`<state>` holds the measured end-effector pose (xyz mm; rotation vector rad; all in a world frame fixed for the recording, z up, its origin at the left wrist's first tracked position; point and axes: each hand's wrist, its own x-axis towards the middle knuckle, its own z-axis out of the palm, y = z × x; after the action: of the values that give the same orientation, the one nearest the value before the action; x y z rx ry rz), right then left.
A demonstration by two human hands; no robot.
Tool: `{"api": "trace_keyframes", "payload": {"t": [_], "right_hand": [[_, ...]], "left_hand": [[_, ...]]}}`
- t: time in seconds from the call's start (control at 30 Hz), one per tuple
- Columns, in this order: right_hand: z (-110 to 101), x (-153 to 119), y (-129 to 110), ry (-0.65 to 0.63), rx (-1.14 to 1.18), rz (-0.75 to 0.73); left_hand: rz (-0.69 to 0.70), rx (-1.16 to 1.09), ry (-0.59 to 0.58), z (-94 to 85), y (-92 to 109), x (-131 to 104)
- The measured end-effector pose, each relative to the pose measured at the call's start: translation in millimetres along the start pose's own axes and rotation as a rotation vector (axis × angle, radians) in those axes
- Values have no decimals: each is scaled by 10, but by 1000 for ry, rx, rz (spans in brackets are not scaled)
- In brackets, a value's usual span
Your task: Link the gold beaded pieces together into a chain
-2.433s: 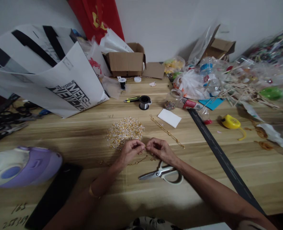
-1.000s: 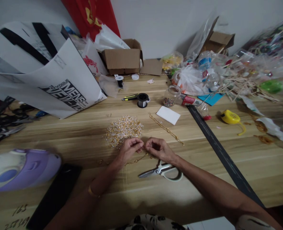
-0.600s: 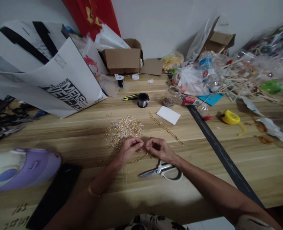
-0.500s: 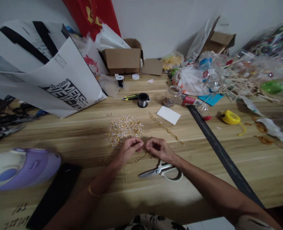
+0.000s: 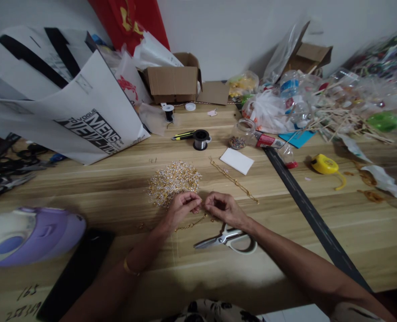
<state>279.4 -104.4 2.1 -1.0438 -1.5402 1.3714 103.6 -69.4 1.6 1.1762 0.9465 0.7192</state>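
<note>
My left hand [image 5: 185,205] is closed in a pinch at the near edge of a pile of gold and clear beads [image 5: 174,179]. Close beside it, my right hand [image 5: 225,208] pinches too, the fingertips of both nearly meeting. What lies between the fingers is too small to make out. Below the hands a short gold chain [image 5: 192,223] rests on the table, and thin clear thread hangs down near my left wrist. Scissors with white handles [image 5: 227,239] lie just under my right hand. A longer gold chain [image 5: 234,181] stretches out beyond it.
A white card [image 5: 236,161], a wire spool [image 5: 201,140] and a jar of beads [image 5: 240,135] stand farther back. At right are a dark strip [image 5: 312,214] and a yellow tape measure [image 5: 324,164]. A purple-and-white object [image 5: 40,237] and a black flat object [image 5: 77,273] lie at left.
</note>
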Motion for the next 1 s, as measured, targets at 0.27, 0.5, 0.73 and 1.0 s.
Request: {"api": "trace_keyframes", "payload": {"t": [0.27,0.5,0.73,1.0], "right_hand": [[-4,1,11,-1,3,-3],[-7,4,17,-8,-2,7],[-6,5,20,0,-16,9],[-5,9,30,8,-21,34]], "left_hand": [[0,12,1,7,22,-21],[8,31,10,19,42,-28],[0,38,0,17,27,-22],[22,42,-10,21,18,-22]]}}
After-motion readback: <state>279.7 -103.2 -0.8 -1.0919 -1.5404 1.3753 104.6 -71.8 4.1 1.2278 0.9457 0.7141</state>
